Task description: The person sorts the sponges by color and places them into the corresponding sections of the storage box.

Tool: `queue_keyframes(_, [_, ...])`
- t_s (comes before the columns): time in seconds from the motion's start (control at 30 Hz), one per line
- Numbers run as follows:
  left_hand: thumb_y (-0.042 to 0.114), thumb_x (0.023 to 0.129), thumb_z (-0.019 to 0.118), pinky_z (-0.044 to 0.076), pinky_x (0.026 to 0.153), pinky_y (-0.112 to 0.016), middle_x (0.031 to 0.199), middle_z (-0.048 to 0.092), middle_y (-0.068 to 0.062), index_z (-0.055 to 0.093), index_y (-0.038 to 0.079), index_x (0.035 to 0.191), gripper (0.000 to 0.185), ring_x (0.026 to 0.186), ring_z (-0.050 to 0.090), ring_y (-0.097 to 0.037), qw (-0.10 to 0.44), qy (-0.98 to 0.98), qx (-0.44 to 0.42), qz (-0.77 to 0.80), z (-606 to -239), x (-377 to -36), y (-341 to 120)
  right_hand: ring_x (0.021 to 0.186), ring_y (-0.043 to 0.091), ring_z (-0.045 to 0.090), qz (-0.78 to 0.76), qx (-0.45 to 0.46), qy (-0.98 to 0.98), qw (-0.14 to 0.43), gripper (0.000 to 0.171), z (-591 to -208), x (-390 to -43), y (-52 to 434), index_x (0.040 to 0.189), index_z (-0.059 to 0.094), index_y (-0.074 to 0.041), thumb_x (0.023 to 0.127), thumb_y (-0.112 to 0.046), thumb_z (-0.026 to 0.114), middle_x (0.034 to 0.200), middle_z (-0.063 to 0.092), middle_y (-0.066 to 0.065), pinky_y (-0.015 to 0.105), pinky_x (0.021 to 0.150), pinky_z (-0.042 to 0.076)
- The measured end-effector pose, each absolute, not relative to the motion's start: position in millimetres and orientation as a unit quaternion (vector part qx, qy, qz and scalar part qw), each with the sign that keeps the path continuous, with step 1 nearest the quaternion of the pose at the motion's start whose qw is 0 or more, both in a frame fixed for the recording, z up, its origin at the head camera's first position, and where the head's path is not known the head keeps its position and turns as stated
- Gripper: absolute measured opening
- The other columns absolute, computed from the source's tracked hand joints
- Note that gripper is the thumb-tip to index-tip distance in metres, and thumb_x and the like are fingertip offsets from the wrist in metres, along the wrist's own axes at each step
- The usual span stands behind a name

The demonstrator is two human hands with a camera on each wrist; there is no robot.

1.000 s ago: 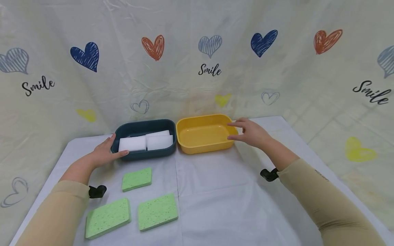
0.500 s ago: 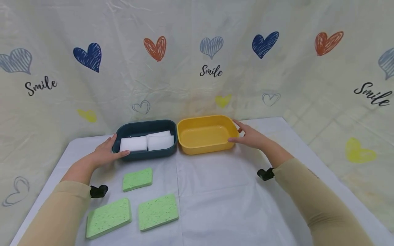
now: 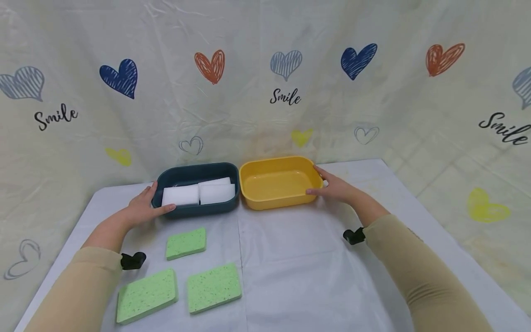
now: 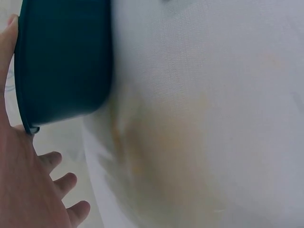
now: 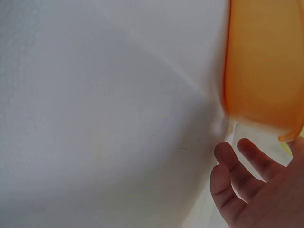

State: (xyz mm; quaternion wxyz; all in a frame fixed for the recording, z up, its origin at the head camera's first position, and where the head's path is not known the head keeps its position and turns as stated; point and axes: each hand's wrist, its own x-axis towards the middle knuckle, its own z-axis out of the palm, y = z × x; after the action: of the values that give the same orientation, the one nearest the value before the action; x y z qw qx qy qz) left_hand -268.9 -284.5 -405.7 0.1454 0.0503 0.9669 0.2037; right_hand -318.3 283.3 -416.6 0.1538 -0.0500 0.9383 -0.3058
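Left grip point(image 3: 140, 208): fingers spread apart, not clamped; thumb on the front rim, hand spanning the left end of a teal rectangular tub point(image 3: 207, 211). Tub upright, toward the back of the white-covered counter point(image 3: 298, 258). Inside: white foam blocks point(image 3: 180, 195), two side by side at the front, another partly hidden behind the right one. Nearer, three speckled green sponges point(image 3: 147, 296) lie flat: front left, one farther back, front right. Yellow rectangular tub point(image 3: 274, 203) upright just beside the teal one; contact uncertain. Right grip point(image 3: 337, 188): thumb and fingers apart, spanning its right end, thumb at the front rim.
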Motion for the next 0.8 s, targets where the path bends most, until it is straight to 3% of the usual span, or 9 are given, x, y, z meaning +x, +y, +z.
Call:
queue_keyframes(0.27, [0.066,0.092,0.053,0.009,0.112,-0.07,0.157,-0.006,-0.036,-0.016,-0.004,0.153,0.116,0.143,0.0,-0.056,0.137,0.96,0.054,0.238,-407.2,-266.0,-285.4,0.144,0.046,0.022,-0.317,-0.039,0.931,0.175,0.115,-416.9,-317.2,284.3,0.161,0.0,-0.032,0.077,-0.071,0.069,0.162,0.019,0.019,0.068,0.112,0.021])
queue_keyframes(0.5, [0.064,0.096,0.049,0.007,0.11,-0.073,0.158,-0.01,-0.034,-0.021,0.004,0.153,0.109,0.144,-0.005,-0.056,0.127,0.955,0.044,0.265,-403.3,-259.2,-295.3,0.142,0.046,0.024,-0.325,-0.04,0.928,0.18,0.114,-415.4,-316.3,283.4,0.16,-0.002,-0.033,0.079,-0.07,0.069,0.164,0.012,0.018,0.066,0.112,0.024])
queue_keyframes(0.8, [0.061,0.095,0.053,0.014,0.108,-0.073,0.158,0.004,-0.036,-0.008,0.003,0.157,0.104,0.143,0.006,-0.057,0.076,0.967,0.067,0.235,-394.9,-239.9,-304.3,0.14,0.046,0.027,-0.323,-0.037,0.926,0.19,0.118,-413.1,-314.4,283.4,0.16,-0.005,-0.035,0.075,-0.074,0.068,0.165,0.009,0.019,0.066,0.111,0.026])
